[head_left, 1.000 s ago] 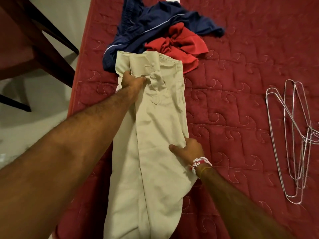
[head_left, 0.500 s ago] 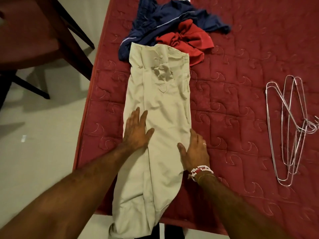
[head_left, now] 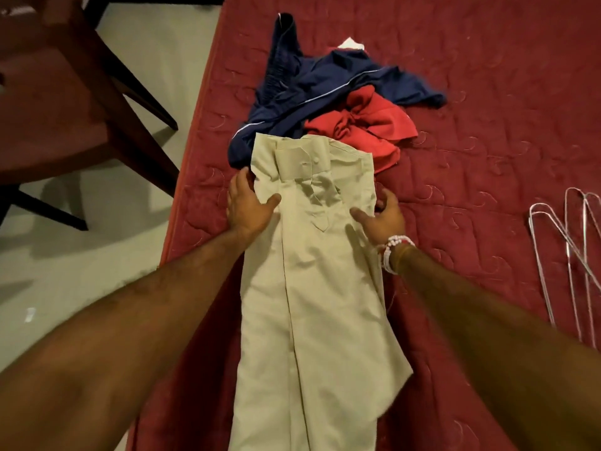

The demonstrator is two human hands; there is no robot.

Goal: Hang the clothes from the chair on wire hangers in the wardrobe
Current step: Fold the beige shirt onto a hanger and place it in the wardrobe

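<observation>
Beige trousers (head_left: 312, 288) lie lengthwise on the red quilted mattress (head_left: 487, 92), waistband at the far end, legs running toward me. My left hand (head_left: 248, 208) grips their left edge just below the waistband, thumb on top of the cloth. My right hand (head_left: 382, 216), with bead bracelets at the wrist, grips the right edge at the same height, fingers curled around it. Beyond the waistband, a navy garment (head_left: 312, 89) and a red garment (head_left: 364, 125) lie crumpled together. Wire hangers (head_left: 579, 255) lie in a loose bunch at the right edge.
A dark wooden chair (head_left: 58, 102) stands on the pale floor (head_left: 81, 271) left of the mattress. The mattress's left edge runs just beside my left hand. A small white piece of cloth (head_left: 351, 44) peeks out behind the navy garment.
Both hands have moved from the middle of the trousers up to the part just below the waistband. They went from pressing flat to gripping the two side edges.
</observation>
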